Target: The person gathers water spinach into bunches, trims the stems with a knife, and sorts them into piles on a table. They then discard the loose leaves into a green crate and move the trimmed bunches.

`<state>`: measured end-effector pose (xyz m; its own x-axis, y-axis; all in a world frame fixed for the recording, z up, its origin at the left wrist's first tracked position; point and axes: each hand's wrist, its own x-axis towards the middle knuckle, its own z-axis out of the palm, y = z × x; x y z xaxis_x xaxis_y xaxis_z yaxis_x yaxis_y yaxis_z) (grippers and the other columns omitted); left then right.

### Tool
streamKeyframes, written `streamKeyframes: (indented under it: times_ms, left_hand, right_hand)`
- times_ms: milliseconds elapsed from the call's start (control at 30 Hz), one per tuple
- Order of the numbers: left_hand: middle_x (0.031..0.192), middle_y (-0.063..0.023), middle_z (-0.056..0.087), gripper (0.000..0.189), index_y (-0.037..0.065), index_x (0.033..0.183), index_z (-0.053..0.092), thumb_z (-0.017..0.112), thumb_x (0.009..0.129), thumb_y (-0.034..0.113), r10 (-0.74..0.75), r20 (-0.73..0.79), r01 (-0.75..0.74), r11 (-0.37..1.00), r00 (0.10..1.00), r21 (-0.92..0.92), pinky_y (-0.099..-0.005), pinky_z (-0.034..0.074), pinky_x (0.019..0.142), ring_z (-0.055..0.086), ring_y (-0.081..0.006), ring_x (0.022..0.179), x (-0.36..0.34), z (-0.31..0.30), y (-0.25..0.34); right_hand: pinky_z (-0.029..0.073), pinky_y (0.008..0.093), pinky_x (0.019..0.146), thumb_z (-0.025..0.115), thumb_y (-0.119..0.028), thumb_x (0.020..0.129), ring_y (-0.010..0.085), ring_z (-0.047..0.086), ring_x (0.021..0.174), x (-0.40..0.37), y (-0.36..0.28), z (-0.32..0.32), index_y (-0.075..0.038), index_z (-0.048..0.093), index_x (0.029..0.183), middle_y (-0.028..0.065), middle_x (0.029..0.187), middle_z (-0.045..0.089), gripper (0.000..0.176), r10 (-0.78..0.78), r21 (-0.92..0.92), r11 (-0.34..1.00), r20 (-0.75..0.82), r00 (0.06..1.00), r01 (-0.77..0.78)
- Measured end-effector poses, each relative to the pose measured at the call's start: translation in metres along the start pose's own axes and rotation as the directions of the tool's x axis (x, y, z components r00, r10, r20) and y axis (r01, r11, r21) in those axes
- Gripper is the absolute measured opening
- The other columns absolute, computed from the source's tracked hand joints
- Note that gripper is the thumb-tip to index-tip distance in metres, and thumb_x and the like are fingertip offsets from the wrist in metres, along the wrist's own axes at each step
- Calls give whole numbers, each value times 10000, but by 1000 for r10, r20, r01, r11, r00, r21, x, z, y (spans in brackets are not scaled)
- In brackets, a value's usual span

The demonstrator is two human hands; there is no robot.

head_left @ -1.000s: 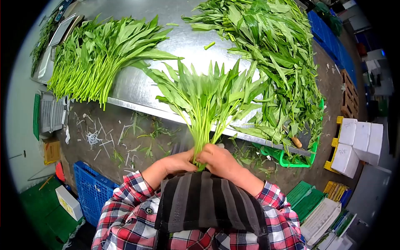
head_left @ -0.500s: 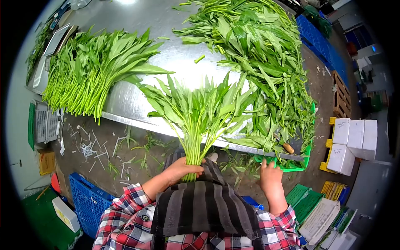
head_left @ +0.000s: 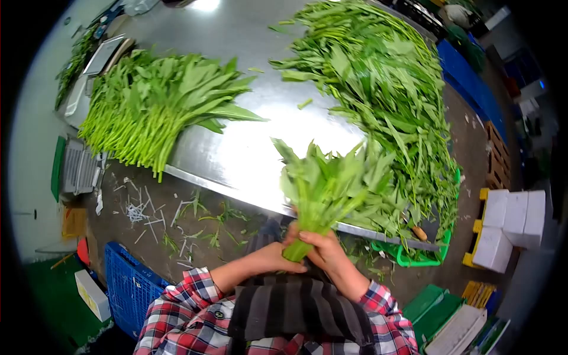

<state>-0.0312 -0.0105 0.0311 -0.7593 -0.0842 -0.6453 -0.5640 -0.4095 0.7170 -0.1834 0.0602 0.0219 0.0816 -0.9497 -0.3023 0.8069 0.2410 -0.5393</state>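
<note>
In front of my body a bunch of leafy green stems (head_left: pixel 322 198) stands upright, leaves up, slightly blurred. My left hand (head_left: pixel 278 255) closes round the lower stems. My right hand (head_left: pixel 326 251) wraps the stems just above and to the right of it. On the metal table (head_left: pixel 236 151), a neat row of stemmed greens (head_left: pixel 148 112) lies at the left, stems toward me. A large loose heap of greens (head_left: pixel 378 89) covers the right side. A brown-handled tool (head_left: pixel 419 234) rests at the near right corner.
A green crate (head_left: pixel 414 260) is below the table's right corner. White boxes (head_left: pixel 494 248) and a wooden pallet (head_left: pixel 497 155) stand at the right. A blue crate (head_left: pixel 131 287) is at the lower left. White strips (head_left: pixel 137 212) and leaf scraps litter the floor.
My right hand has come from the table's right corner onto the bunch. The bunch has moved right and its leaves are gathered closer together. The camera view has shifted slightly.
</note>
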Motion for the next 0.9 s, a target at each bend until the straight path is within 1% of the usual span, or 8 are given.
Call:
streamKeyframes:
  times_ms: [67,100,167,433,533,700,800,900]
  left_hand:
    - [1057,-153,588,723,-14,1150,501,805,620,373,105,-313,-69,990,944,123,-324,451,846,551,-221,1060,-2,6,-5]
    - [1141,-191,540,826,-27,1237,414,791,626,381,453,-424,-323,882,785,344,-362,435,875,542,-289,1068,1,11,-12]
    - [1206,-228,475,886,-42,1296,329,782,633,334,685,-317,-376,661,656,650,-397,397,922,502,-345,1098,-2,16,8]
    - [1301,-262,369,923,33,1409,46,653,719,107,750,-261,-579,644,608,500,-412,375,943,418,-410,1160,34,38,30]
    - [1181,-234,495,758,25,1349,246,656,716,92,753,-246,-632,650,610,422,-401,408,905,497,-381,1087,51,37,23]
    - [958,-134,605,406,12,1166,477,605,797,122,874,61,-868,467,482,170,-384,479,797,612,-252,883,62,14,-4]
    - [1000,-121,605,369,28,1176,485,551,842,172,522,77,-463,808,850,-365,-377,477,810,607,-238,905,42,4,-14]
    - [1042,-107,604,347,44,1187,494,497,888,222,190,138,2,578,972,-816,-370,476,822,601,-223,928,37,4,-28]
  right_hand:
    - [459,288,747,590,-116,835,180,564,802,-3,-13,24,31,465,1157,91,921,564,376,-159,-298,951,-245,956,82]
    - [457,275,721,596,-89,827,161,562,773,-3,-14,29,28,504,1081,72,879,574,294,-263,-407,906,-327,908,116]
    - [450,256,692,606,-51,818,127,554,745,-1,-16,37,23,564,955,45,831,589,161,-423,-590,799,-422,802,111]
    - [430,260,772,584,-39,846,124,531,824,-12,-42,76,34,558,936,41,889,567,119,-656,-755,633,-407,635,170]
    - [416,275,827,592,-34,838,139,511,912,-18,-40,74,37,518,1049,65,986,554,234,-637,-807,574,-330,697,143]
    - [450,334,783,641,-148,807,252,562,923,-18,-62,39,32,549,1056,143,1026,581,321,-404,-960,-2,-255,879,-280]
    - [477,387,660,666,-178,764,367,573,815,-33,-51,0,25,586,994,213,937,575,317,-470,-938,-256,-88,878,-232]
    - [461,369,694,680,-135,745,321,550,835,-47,-34,13,-25,591,967,142,896,550,263,-378,-996,-44,83,922,72]
